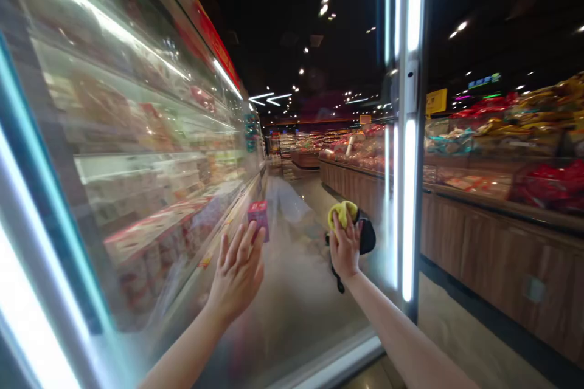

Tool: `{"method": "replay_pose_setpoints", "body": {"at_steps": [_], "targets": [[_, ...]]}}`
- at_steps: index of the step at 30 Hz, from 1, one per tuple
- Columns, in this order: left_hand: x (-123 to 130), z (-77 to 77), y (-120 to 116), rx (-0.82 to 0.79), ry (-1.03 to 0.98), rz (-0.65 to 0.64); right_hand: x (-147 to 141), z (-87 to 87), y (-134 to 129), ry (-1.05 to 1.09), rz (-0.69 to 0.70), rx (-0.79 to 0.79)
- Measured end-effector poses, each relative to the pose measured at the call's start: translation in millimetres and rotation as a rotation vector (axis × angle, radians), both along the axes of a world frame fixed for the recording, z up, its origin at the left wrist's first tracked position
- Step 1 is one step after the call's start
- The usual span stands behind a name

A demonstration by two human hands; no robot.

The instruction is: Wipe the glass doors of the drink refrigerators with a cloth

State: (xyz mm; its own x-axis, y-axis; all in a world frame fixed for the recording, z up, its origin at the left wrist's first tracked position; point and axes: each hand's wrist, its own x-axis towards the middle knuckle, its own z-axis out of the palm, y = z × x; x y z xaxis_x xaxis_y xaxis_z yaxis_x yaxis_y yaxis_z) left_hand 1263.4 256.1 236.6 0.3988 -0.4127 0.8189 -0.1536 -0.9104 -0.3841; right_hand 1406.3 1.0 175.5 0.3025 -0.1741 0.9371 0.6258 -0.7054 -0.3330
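A tall glass door with a lit frame stands in front of me. My right hand presses a folded yellow cloth to the glass, fingers over it. Just beside that cloth shows a black rounded thing with a dangling dark strap; its kind is unclear. My left hand is raised with fingers stretched out, palm toward the glass. Past its fingertips a small pink-red box appears; whether the fingers touch it I cannot tell. Whitish haze blurs the pane between both hands.
On the left, blurred shelves of packaged goods stand behind or mirrored in glass. Bright light tubes run along the door's right edge. A wood-panelled display counter heaped with bagged goods is at right. The aisle floor stretches away ahead.
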Motion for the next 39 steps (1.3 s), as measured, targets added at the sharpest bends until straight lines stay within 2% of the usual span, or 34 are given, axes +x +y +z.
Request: {"method": "replay_pose_setpoints", "body": {"at_steps": [1, 3, 6, 8, 10, 12, 14, 15, 17, 20, 22, 25, 27, 29, 32, 34, 36, 39], "targets": [[3, 0.2, -4, 0.003, 0.006, -0.011, 1, 3.9, -1, 0.001, 0.026, -0.072], [11, 1.6, -13, 0.012, 0.01, -0.029, 10, 23.9, -11, -0.008, 0.06, -0.148], [21, 3.2, -26, 0.026, 0.011, -0.052, 35, 52.1, -43, -0.008, 0.021, 0.0], [27, 2.1, -34, 0.028, 0.014, -0.064, 48, 48.0, -62, 0.019, -0.03, 0.155], [32, -0.6, -42, 0.023, 0.019, -0.071, 50, 25.8, -70, 0.055, -0.069, 0.23], [37, -3.6, -50, 0.025, 0.027, -0.085, 41, 2.1, -66, 0.083, -0.079, 0.175], [43, -5.6, -59, 0.037, 0.023, -0.107, 31, -5.0, -59, 0.093, -0.051, 0.024], [46, -5.9, -64, 0.046, 0.018, -0.119, 28, 0.1, -58, 0.09, -0.029, -0.056], [53, -5.5, -74, 0.062, 0.01, -0.143, 31, 23.0, -63, 0.077, -0.001, -0.151], [63, -4.3, -88, 0.079, 0.026, -0.164, 51, 54.8, -88, 0.065, -0.049, -0.078], [68, -4.8, -97, 0.083, 0.035, -0.164, 65, 52.7, -104, 0.074, -0.113, 0.038], [72, -7.7, -108, 0.095, 0.037, -0.165, 73, 22.6, -112, 0.099, -0.177, 0.162], [74, -9.7, -116, 0.114, 0.037, -0.18, 70, 10.1, -109, 0.106, -0.162, 0.14], [77, -10.6, -122, 0.129, 0.036, -0.197, 68, 18.6, -108, 0.084, -0.1, 0.041], [84, -9.4, -131, 0.133, 0.042, -0.197, 72, 58.9, -120, 0.005, -0.011, -0.069], [88, -7.7, -135, 0.132, 0.05, -0.188, 78, 80.3, -131, -0.026, 0.001, -0.053], [91, -6.0, -137, 0.132, 0.058, -0.187, 82, 83.7, -140, -0.022, -0.014, 0.005], [94, -3.4, -139, 0.132, 0.065, -0.2, 82, 67.2, -143, 0.014, -0.04, 0.06]]}}
